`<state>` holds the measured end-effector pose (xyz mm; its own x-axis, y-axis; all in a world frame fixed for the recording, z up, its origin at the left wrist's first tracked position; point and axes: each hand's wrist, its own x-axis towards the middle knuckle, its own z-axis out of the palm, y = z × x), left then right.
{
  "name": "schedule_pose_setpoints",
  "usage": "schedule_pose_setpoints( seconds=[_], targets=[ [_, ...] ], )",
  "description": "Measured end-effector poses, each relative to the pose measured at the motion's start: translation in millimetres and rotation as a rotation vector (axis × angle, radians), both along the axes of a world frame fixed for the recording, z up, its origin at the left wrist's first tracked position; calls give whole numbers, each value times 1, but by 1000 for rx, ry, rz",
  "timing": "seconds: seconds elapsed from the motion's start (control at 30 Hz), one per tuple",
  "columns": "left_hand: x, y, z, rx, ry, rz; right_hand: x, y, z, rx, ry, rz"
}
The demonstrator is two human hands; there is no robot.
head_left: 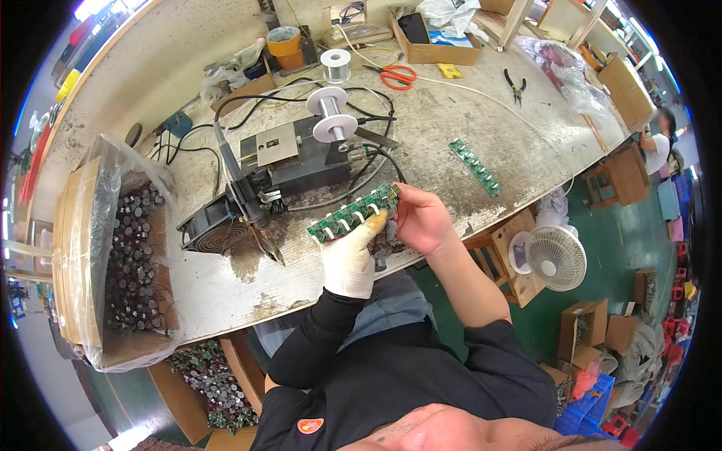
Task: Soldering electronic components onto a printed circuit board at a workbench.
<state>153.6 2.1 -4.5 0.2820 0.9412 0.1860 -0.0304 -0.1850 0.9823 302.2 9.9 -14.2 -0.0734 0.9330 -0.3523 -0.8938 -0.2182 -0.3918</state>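
My left hand [350, 259], in a white glove with a stained fingertip, grips a long green circuit board [353, 213] above the front of the bench. White connectors or wire loops stand along the board. My bare right hand [423, 219] pinches the board's right end. Left of the board, a soldering iron [244, 192] is fixed in a stand with its tip angled down. Behind it sits a dark solder-feeding machine [301, 161] carrying a spool of solder wire [331, 114]. A second green board strip [475, 167] lies on the bench to the right.
A small black fan [218, 229] sits beside the iron. At left, a plastic-lined box [83, 248] holds many small round parts. Red-handled scissors [397, 77] and black pliers [515, 86] lie farther back. A white fan [555, 258] stands beyond the bench's right edge.
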Motion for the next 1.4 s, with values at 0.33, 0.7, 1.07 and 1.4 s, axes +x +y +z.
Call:
schedule_pose_setpoints(
  seconds=[0.33,0.7,1.07,1.4],
  targets=[
    [14,1,6,-503,-475,19,-3,-10,-10,302,-428,-153],
    [17,8,8,-490,-476,40,-1,-7,-6,149,-5,3],
    [15,2,17,-363,-336,80,-2,-5,2,148,-94,-141],
    [6,2,11,-392,-403,62,5,-8,0,224,-306,-75]
  ],
)
